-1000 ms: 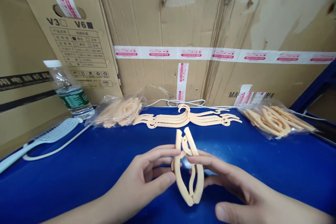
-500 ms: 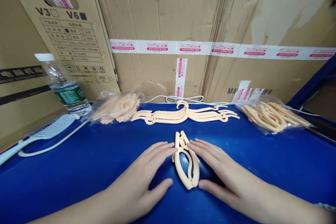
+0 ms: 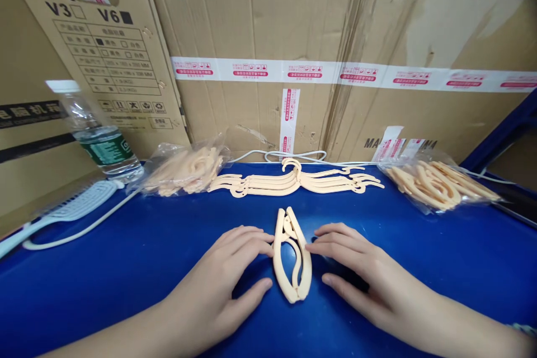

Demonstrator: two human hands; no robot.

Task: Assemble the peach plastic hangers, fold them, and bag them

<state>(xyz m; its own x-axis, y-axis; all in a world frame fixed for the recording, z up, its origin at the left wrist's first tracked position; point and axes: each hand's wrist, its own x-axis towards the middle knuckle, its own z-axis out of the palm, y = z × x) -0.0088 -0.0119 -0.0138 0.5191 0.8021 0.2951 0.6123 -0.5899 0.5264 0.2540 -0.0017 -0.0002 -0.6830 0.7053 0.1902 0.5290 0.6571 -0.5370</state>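
A cream folding hanger (image 3: 307, 268) lies folded on the blue surface between my hands, its hook tucked inside the two arms. My left hand (image 3: 235, 263) is beside its left arm, fingers stretched and thumb apart, with fingertips at the hanger's edge. On the other side my right hand (image 3: 361, 268) has its fingers spread, one fingertip at the right arm of the hanger. Neither hand grips it. Behind it lie several unfolded cream hangers (image 3: 272, 185), stacked together with their hooks toward the back.
Plastic bags of folded hangers lie at the back left (image 3: 188, 170) and back right (image 3: 440, 184). A water bottle (image 3: 107, 148) and a pale hairbrush (image 3: 79, 207) are at the left. A white cable (image 3: 289, 155) runs along the cardboard (image 3: 260, 112) behind.
The folded hanger has shifted slightly left and turned a little more upright. My right fingers have drawn back from its top to lower on its side; my left fingers have slid slightly down.
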